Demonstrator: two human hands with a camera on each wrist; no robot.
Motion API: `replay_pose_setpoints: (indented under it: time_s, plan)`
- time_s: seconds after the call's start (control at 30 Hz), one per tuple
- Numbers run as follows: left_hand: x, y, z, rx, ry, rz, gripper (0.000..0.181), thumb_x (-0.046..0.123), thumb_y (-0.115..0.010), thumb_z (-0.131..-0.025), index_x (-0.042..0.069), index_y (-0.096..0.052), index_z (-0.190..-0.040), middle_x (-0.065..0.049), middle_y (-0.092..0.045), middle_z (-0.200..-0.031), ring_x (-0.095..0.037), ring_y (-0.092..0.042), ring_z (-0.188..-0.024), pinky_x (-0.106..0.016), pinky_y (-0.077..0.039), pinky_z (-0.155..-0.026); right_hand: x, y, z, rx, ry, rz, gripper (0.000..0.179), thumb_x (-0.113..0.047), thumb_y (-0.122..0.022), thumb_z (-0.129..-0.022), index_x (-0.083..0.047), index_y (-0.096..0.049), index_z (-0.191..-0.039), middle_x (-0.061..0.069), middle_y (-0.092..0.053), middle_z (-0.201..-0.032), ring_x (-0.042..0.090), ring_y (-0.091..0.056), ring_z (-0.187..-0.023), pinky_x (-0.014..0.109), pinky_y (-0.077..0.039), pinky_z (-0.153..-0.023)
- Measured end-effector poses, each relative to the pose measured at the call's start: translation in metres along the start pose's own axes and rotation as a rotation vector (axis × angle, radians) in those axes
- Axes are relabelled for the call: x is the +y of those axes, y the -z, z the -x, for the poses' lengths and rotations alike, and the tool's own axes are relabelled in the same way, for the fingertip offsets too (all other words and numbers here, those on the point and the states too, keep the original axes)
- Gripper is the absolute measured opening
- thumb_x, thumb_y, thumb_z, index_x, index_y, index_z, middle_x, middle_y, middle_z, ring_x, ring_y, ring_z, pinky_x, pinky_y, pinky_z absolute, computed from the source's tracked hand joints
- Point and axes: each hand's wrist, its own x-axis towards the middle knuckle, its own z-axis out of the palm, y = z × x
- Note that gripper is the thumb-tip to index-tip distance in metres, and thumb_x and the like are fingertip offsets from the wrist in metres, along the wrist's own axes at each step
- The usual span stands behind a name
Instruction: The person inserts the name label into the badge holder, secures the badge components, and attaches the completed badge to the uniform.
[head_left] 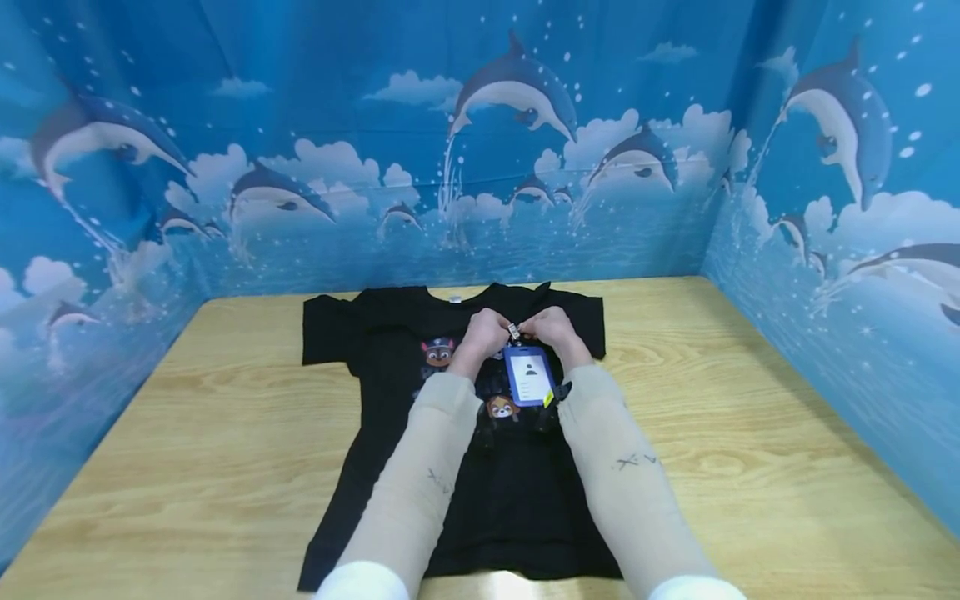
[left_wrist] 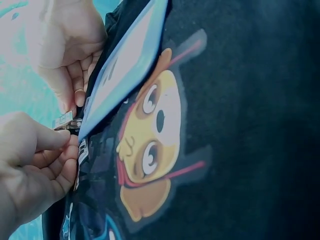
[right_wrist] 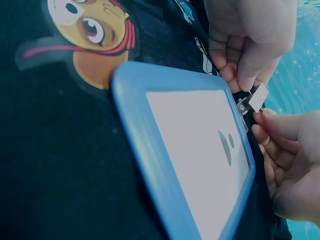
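A black T-shirt with cartoon dog prints lies spread on the table, its neckline toward the far side. On its chest rests a blue-framed ID badge with a white card inside. A small metal badge clip with a pale strap joins the badge's top edge. My left hand pinches at one side of this clip, close against the black fabric. From the other side my right hand pinches it too, thumb and forefinger at its base. Both hands' other fingers are curled beside the shirt. The clip's jaws are partly hidden by the fingertips.
The shirt lies on a light wood-grain table. Blue dolphin-print curtains enclose the back and both sides. A yellow tag shows by the right cuff.
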Motion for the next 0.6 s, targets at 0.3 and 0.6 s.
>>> replay_pose_setpoints:
  time_s: [0.3,0.6]
  plan:
    - [-0.0005,-0.0012,-0.0015,0.009,0.003,0.037,0.022,-0.001,-0.052,-0.085,0.008,-0.07,-0.077,-0.002,-0.056,-0.066,-0.016,-0.042,-0.058,-0.025,-0.033,-0.053,-0.002,0.0005,0.0005,0.015,-0.02,0.001,0.018,-0.009,-0.058,-0.089,0.004,-0.07,-0.095,0.011,-0.062,-0.086,0.023,-0.054,-0.081,0.032,-0.043,-0.072]
    - [0.0011,-0.0009,-0.0032,-0.01,0.042,0.065,0.023,0.0,-0.051,-0.086,0.008,-0.071,-0.078,-0.003,-0.059,-0.069,-0.016,-0.044,-0.057,-0.025,-0.034,-0.052,-0.0001,-0.0003,-0.0009,0.018,-0.027,-0.02,0.019,-0.008,-0.057,-0.089,0.004,-0.069,-0.099,0.014,-0.063,-0.094,0.025,-0.054,-0.086,0.034,-0.044,-0.078]
